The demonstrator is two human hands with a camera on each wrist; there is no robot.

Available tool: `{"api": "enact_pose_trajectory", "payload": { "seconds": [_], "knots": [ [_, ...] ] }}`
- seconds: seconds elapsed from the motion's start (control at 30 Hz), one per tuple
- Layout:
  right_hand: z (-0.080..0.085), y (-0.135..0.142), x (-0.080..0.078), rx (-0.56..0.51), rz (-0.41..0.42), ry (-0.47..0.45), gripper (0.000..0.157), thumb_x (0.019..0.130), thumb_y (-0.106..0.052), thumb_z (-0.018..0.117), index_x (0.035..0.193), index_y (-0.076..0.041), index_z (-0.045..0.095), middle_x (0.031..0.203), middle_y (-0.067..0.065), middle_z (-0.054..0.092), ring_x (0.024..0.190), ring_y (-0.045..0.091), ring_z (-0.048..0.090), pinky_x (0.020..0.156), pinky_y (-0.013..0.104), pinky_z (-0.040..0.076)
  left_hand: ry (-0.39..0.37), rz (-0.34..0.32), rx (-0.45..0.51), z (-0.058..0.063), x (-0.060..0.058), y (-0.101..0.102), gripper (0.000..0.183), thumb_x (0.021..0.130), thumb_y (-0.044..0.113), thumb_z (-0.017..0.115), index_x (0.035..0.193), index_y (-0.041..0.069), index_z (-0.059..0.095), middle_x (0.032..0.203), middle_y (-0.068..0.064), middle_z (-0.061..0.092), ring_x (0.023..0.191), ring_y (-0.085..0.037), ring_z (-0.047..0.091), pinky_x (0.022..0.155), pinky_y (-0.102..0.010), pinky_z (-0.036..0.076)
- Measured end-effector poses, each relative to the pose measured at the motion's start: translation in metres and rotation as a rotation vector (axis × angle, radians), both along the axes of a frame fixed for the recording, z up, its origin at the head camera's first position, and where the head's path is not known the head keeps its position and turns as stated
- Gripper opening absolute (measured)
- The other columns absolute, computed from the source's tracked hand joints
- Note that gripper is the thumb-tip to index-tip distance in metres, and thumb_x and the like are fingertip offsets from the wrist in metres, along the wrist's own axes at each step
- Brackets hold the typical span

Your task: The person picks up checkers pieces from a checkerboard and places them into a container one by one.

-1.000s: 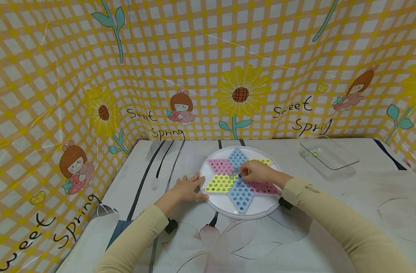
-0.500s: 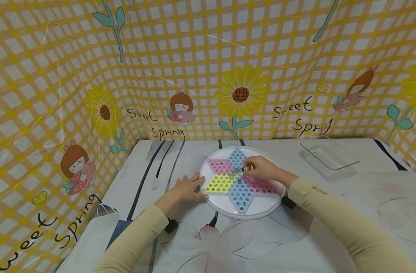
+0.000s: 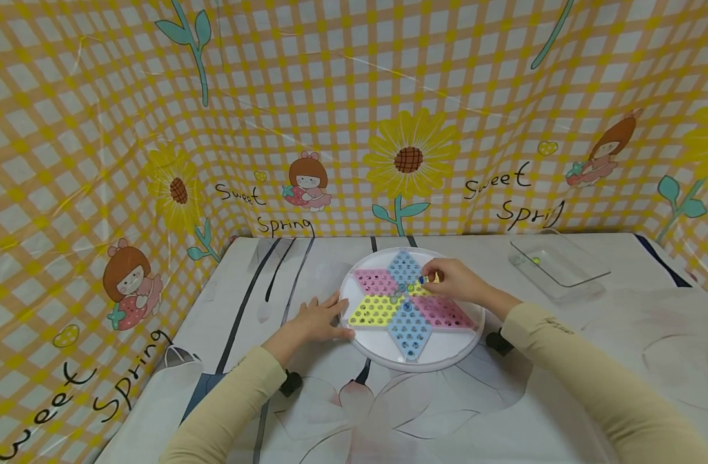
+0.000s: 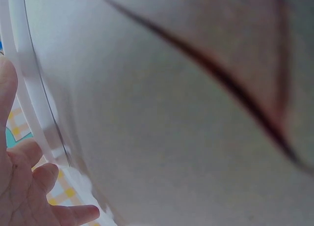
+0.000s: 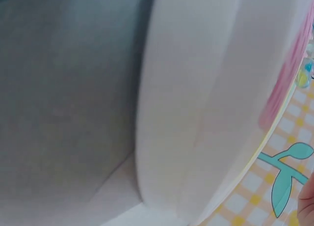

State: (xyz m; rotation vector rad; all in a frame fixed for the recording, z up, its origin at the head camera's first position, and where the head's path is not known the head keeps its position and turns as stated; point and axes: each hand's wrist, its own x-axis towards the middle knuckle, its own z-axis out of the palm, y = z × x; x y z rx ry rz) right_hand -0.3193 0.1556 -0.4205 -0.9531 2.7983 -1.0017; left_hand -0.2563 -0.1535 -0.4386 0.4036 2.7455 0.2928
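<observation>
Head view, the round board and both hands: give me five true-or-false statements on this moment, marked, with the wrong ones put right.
1. The left hand touches the edge of the round board. True.
2. A small yellow-green object lies in the clear container. True.
3. In the head view, the clear container stands to the left of the round board. False: it stands to the right.
4. The right hand pinches a small blue marble above the round board. True.
5. The sleeves are black. False: the sleeves are pale beige.
</observation>
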Motion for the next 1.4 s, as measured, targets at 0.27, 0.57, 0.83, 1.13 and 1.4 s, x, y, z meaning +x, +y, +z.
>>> {"api": "enact_pose_trajectory", "payload": {
  "seconds": [0.27,0.57,0.83,1.13,1.4],
  "knots": [
    [0.002,0.012,-0.002,-0.030,-0.014,0.088,0.012,0.078,-0.007,0.069,0.086,-0.003,0.061,0.073,0.000,0.053,0.066,0.012,0.042,0.055,0.022,0.038,0.008,-0.005,0.000,-0.002,0.000,-0.001,0.081,0.080,0.059,0.056,0.146,0.023,0.026,0.154,-0.001,0.013,0.133,-0.050,0.015,0.107,-0.061,0.012],
    [0.008,0.025,0.001,-0.046,-0.074,0.127,0.012,0.078,-0.005,0.068,0.087,-0.001,0.061,0.075,0.002,0.054,0.067,0.012,0.043,0.054,0.022,0.037,0.005,-0.009,0.007,-0.001,0.001,-0.002,0.080,0.080,0.058,0.056,0.146,0.023,0.026,0.154,-0.001,0.012,0.133,-0.050,0.015,0.107,-0.061,0.012],
    [0.013,0.042,0.005,-0.028,-0.165,0.095,0.016,0.081,-0.008,0.067,0.092,0.001,0.060,0.079,0.006,0.056,0.070,0.016,0.044,0.054,0.022,0.038,0.002,-0.009,0.019,0.000,0.002,-0.002,0.080,0.081,0.058,0.057,0.146,0.022,0.026,0.154,-0.001,0.012,0.133,-0.050,0.015,0.107,-0.061,0.013],
    [0.011,0.066,0.002,-0.056,-0.210,0.126,0.015,0.081,-0.006,0.066,0.092,0.002,0.060,0.079,0.008,0.056,0.069,0.015,0.043,0.052,0.021,0.037,0.000,-0.006,0.019,-0.001,0.002,-0.002,0.080,0.080,0.058,0.056,0.146,0.023,0.026,0.154,-0.001,0.012,0.133,-0.050,0.014,0.107,-0.061,0.012],
    [0.015,0.084,0.002,-0.034,-0.262,0.081,0.018,0.084,-0.012,0.065,0.094,0.002,0.058,0.081,0.009,0.055,0.071,0.017,0.043,0.052,0.021,0.037,0.000,-0.011,0.017,0.000,0.002,-0.001,0.080,0.081,0.058,0.056,0.146,0.022,0.026,0.154,-0.001,0.012,0.133,-0.051,0.014,0.107,-0.061,0.012]
  ]
}}
